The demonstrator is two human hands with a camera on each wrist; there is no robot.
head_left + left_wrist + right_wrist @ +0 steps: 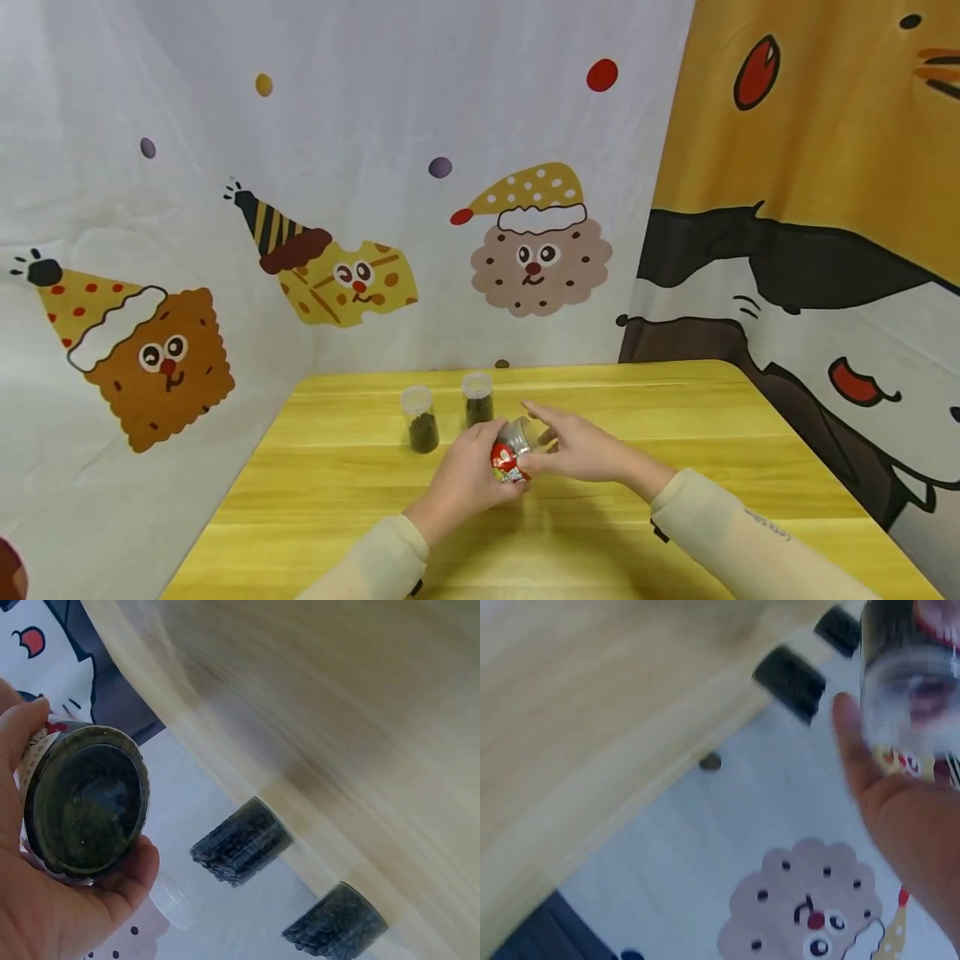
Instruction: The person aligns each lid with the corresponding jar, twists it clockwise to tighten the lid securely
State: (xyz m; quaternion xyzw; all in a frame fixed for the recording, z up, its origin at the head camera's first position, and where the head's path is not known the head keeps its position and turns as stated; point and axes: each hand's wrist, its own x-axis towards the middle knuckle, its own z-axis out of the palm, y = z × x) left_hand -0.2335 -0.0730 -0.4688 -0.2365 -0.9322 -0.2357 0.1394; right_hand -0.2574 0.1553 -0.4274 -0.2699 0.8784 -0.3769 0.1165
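Observation:
My left hand (pixel 468 471) grips a clear plastic jar (pixel 507 463) with a red printed label, held tilted above the table with its lid end toward the right. In the left wrist view, the round base of this jar (pixel 88 801) faces the camera and looks dark, with the thumb and fingers of the left hand (pixel 60 900) around its side. My right hand (pixel 581 446) is at the clear lid (pixel 529 433), fingers spread and bent about it. Dark contents of the jar (pixel 889 634) show in the right wrist view, beside one extended finger of the right hand (pixel 900 817).
Two clear jars, a left one (pixel 421 421) and a right one (pixel 477 400), stand upright behind the hands, each partly filled with dark pieces. The yellow wood-grain table (pixel 337 508) ends at a cartoon-printed curtain (pixel 375 108).

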